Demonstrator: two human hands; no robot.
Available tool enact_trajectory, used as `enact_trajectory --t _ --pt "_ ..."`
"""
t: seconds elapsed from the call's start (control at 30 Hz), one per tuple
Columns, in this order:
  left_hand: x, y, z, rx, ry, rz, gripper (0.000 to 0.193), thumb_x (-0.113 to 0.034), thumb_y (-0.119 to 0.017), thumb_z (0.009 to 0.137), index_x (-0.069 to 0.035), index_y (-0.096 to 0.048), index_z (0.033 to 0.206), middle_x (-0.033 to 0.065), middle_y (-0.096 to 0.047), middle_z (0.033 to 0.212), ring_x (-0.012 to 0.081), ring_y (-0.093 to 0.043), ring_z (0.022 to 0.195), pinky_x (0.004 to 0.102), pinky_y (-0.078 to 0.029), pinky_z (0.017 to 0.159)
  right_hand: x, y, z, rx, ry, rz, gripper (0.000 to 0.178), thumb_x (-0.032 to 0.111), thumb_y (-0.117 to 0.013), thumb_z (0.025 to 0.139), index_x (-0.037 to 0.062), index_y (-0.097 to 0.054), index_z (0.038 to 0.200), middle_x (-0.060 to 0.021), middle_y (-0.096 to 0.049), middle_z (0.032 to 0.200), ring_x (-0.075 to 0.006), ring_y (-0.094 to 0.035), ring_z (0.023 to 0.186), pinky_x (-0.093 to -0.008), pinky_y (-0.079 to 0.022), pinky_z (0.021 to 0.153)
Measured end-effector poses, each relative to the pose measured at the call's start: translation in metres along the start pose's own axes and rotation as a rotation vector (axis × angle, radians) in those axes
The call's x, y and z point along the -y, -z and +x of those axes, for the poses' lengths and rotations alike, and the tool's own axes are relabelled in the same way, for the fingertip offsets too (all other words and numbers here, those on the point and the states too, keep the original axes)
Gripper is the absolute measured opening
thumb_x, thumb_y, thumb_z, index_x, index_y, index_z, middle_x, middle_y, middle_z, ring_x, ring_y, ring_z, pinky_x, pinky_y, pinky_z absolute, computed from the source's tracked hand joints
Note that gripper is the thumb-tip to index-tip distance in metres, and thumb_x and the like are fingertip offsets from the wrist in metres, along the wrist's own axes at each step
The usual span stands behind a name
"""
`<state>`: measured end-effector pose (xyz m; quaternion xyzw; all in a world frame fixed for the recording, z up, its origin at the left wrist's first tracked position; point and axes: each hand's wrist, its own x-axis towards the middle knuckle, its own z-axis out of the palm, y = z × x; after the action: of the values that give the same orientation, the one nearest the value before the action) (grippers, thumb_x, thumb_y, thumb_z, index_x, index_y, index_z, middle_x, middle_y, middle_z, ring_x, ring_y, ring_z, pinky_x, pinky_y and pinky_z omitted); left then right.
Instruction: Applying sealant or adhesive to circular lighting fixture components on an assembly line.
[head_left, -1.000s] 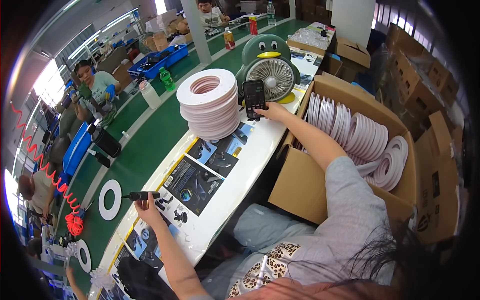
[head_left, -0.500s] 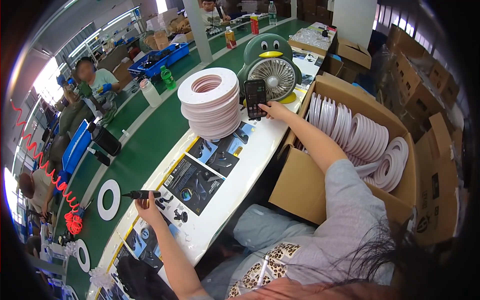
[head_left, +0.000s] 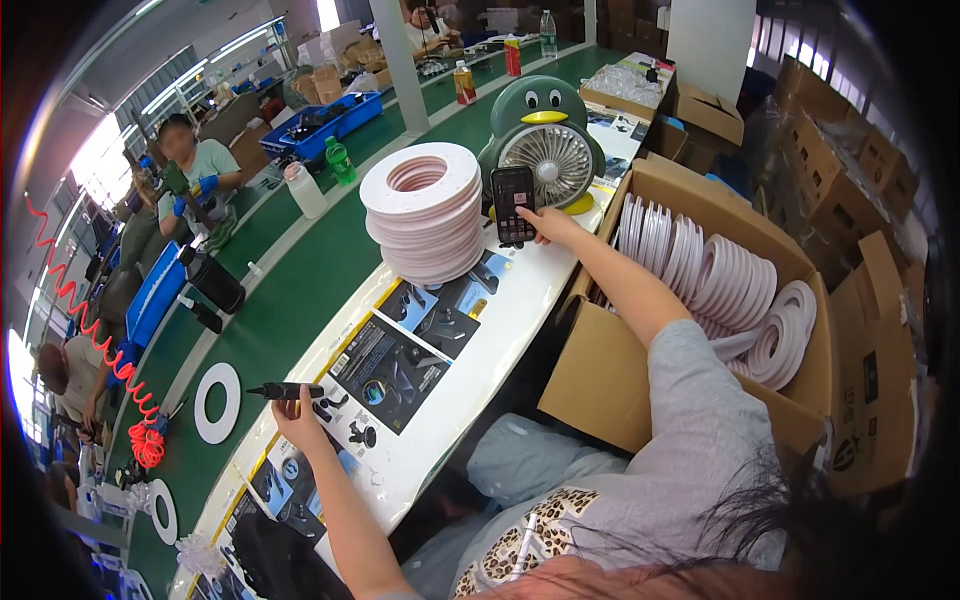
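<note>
My left hand [head_left: 297, 420] grips a black, slim tool with a narrow tip [head_left: 283, 391], held level over the table edge and pointing left; its exact kind is unclear. A flat white ring [head_left: 217, 372] lies just beyond the tip on the green belt. With a fingertip, my right hand [head_left: 548, 226] touches the screen of a dark smartphone [head_left: 513, 190]. The phone stands upright against a green penguin-shaped fan [head_left: 543, 125]. Left of the phone rises a tall stack of white rings [head_left: 425, 240].
At my right an open cardboard box [head_left: 590, 370] holds many white rings [head_left: 735, 275]. A black bottle [head_left: 212, 280], a white bottle [head_left: 304, 190] and a green bottle [head_left: 340, 160] stand across the belt. A person [head_left: 190, 165] works beyond; a red coiled hose [head_left: 146, 445] hangs left.
My right fingertip has moved from the phone's lower edge onto its screen. The view has shifted slightly; my left hand keeps its hold on the black tool.
</note>
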<state>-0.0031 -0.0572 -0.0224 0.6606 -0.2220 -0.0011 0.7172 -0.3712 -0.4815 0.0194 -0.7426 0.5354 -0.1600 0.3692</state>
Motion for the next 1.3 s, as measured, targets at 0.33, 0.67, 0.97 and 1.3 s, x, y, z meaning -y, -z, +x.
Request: enact_trajectory --t 0.33,0.67,0.97,1.3 --pt "0.003 0.003 0.0 -0.001 -0.018 -0.002 0.041 -0.011 -0.071 0.084 0.004 -0.051 0.116 0.0084 -0.06 0.106 0.0151 -0.059 0.095 0.0251 -0.046 0.083 0.015 0.008 -0.05 -0.234 0.107 -0.535 0.057 0.061 -0.056 0.083 0.0048 -0.06 0.087 -0.0111 -0.066 0.075 -0.0259 -0.065 0.071 -0.0372 -0.05 0.064" --pt "0.001 0.001 -0.001 0.017 -0.022 -0.006 0.042 -0.013 -0.072 0.083 0.003 -0.052 0.116 0.0082 -0.061 0.105 0.0155 -0.059 0.095 0.0257 -0.046 0.083 -0.003 -0.003 -0.016 -0.129 0.15 -0.24 0.07 0.056 -0.07 0.073 0.0007 -0.057 0.113 -0.017 -0.066 0.101 -0.0299 -0.063 0.095 -0.0364 -0.049 0.083" --pt "0.0 0.004 -0.002 0.002 -0.014 -0.011 0.042 -0.013 -0.072 0.083 0.003 -0.052 0.116 0.0086 -0.062 0.105 0.0155 -0.06 0.093 0.0255 -0.047 0.081 0.016 -0.023 -0.002 -0.221 0.096 -0.008 0.078 0.056 -0.075 0.067 -0.002 -0.056 0.116 -0.0181 -0.063 0.114 -0.03 -0.061 0.105 -0.0359 -0.046 0.092" --pt "0.003 0.001 0.0 0.006 0.012 0.005 0.043 -0.011 -0.072 0.082 0.002 -0.051 0.117 0.0098 -0.06 0.106 0.0167 -0.059 0.096 0.0269 -0.047 0.083 0.004 -0.018 0.0 -0.242 0.141 -0.066 0.08 0.05 -0.08 0.063 -0.001 -0.054 0.119 -0.0179 -0.063 0.115 -0.0302 -0.06 0.106 -0.0358 -0.045 0.094"
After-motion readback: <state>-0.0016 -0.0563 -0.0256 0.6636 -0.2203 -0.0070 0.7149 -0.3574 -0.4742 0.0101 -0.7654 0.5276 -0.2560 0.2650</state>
